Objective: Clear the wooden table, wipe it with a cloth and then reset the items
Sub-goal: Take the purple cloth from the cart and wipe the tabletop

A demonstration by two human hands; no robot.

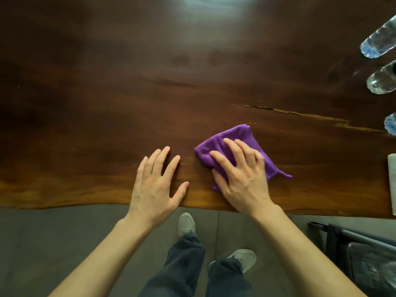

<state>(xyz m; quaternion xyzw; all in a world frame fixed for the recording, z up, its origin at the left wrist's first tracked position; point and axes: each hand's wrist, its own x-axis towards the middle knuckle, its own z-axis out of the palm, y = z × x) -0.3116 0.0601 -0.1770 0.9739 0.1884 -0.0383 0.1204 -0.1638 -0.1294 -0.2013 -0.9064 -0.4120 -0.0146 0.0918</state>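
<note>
A dark wooden table point(150, 82) fills the upper part of the view, its wavy front edge near me. A folded purple cloth point(240, 138) lies on it right of centre, close to that edge. My right hand point(240, 174) lies flat on the cloth, palm down, fingers spread and pressing it onto the wood. My left hand point(156, 181) rests flat on the bare wood just left of the cloth, fingers apart, holding nothing. Three clear plastic water bottles stand at the right edge: one far point(379, 39), one in the middle point(383, 80), one barely visible point(391, 124).
A white object point(392, 181) sits at the table's right edge, mostly cut off. A dark metal chair or cart point(362, 254) stands on the grey floor at the lower right. My legs and shoes are below the table edge.
</note>
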